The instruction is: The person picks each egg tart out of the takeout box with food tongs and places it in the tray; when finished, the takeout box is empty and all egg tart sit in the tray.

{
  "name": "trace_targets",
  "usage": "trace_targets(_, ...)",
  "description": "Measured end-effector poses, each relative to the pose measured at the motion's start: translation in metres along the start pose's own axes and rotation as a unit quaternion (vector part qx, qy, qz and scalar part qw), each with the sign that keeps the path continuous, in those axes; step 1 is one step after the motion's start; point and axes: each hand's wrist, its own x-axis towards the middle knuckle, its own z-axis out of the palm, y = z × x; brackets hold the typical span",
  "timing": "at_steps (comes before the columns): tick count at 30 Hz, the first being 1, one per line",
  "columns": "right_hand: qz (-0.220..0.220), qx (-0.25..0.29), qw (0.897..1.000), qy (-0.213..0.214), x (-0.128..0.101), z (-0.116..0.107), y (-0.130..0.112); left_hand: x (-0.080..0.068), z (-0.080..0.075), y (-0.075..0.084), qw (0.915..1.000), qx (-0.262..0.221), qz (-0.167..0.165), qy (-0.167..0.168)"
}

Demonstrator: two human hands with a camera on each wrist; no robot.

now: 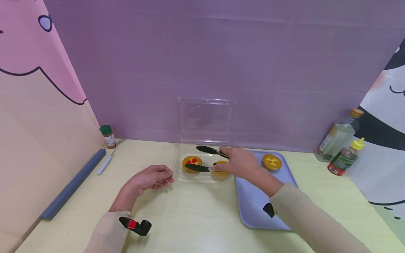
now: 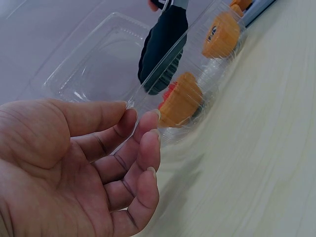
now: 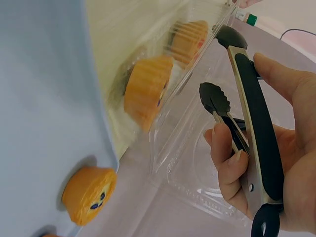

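My left hand (image 1: 151, 179) pinches the near left rim of a clear hinged plastic container (image 2: 148, 94) between thumb and index finger. The container's lid (image 1: 205, 119) stands raised at the back. Inside sit two orange tarts: one with red topping (image 2: 181, 103) on the left, another with dark dots (image 3: 145, 91) to its right. My right hand (image 1: 242, 163) grips black-tipped metal tongs (image 3: 259, 128) above the container, their jaws spread with nothing between them. In the head view the lower tip overlaps the red-topped tart.
A lavender tray (image 1: 262, 211) lies at the right, bearing a tart (image 1: 272, 162) near its back. Two bottles, one tall (image 1: 338, 137) and one yellow-capped (image 1: 346, 157), stand far right. At left are a green-capped jar (image 1: 108, 136), a white-handled utensil (image 1: 105, 164) and a blue roll (image 1: 74, 184).
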Motion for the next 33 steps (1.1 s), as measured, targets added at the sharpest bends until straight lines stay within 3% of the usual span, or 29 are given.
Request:
trace_targets(4, 0.016, 0.006, 1.000, -0.011, 0.004, 0.001, -0.006, 0.001, -0.001, 0.000, 1.0000, -0.001, 0.003, -0.002)
trace_targets(13, -0.006, -0.004, 1.000, -0.014, 0.018, 0.011, -0.013, 0.001, -0.002, -0.001, 1.0000, -0.001, 0.005, -0.002)
trace_targets(24, 0.018, -0.024, 0.999, -0.038, 0.021, 0.014, -0.016, 0.000, 0.000, -0.001, 1.0000, 0.000, 0.001, -0.002)
trace_targets(33, 0.008, -0.040, 0.999, -0.034, 0.022, 0.017, -0.018, -0.001, 0.000, 0.001, 1.0000, -0.002, 0.001, -0.001)
